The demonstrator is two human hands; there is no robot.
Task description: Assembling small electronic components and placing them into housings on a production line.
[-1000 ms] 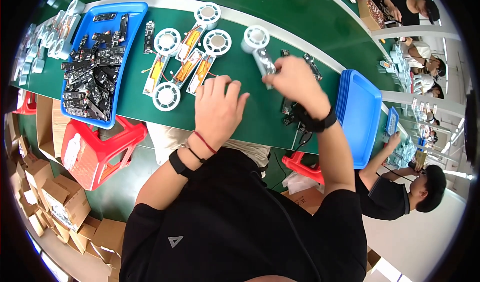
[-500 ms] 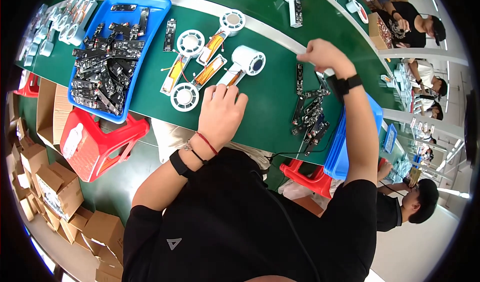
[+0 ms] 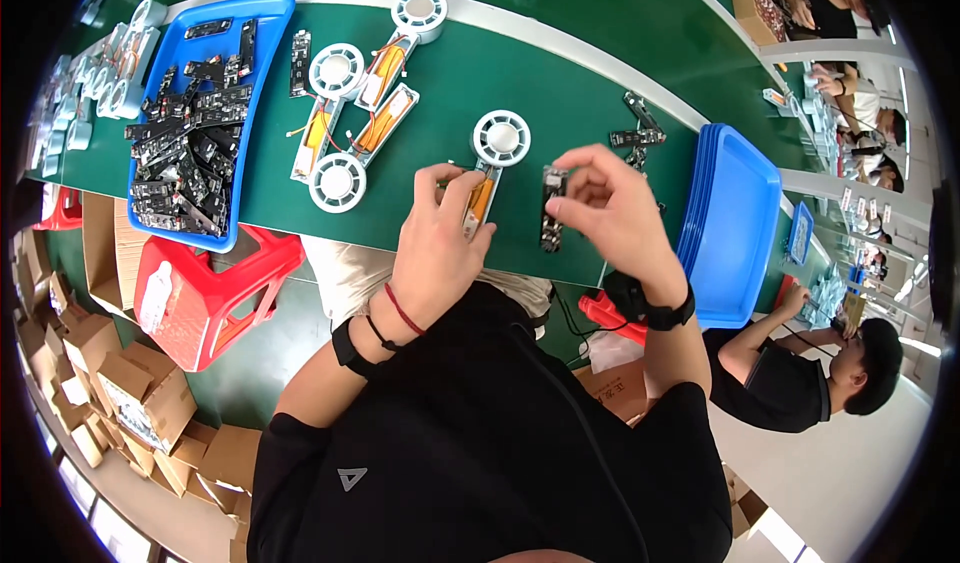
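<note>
Left hand (image 3: 440, 225) half curled, grasped a fan (image 3: 502, 139) handle, right hand (image 3: 612, 213) bent-fingered, pinched a board (image 3: 552, 231), blue tray (image 3: 267, 63) held heaped boards (image 3: 195, 153), other trays (image 3: 740, 238) lay stacked.

A short row of dark printed characters runs across the brown face of a cardboard box (image 3: 618, 391), on the near right below the counter (image 3: 330, 225). A grey outlined triangle emblem (image 3: 351, 479) stands on the front of the black shirt (image 3: 450, 403), left of its seam. A whitish, bottle-shaped patch (image 3: 155, 298) marks the side of the red stool (image 3: 195, 313) on the left; any lettering on it is too small to tell. Fine pale markings dot the circuit board (image 3: 552, 211) in the right hand (image 3: 615, 213), too small to read. Small white tags (image 3: 862, 204) on the far right are likewise illegible.
</note>
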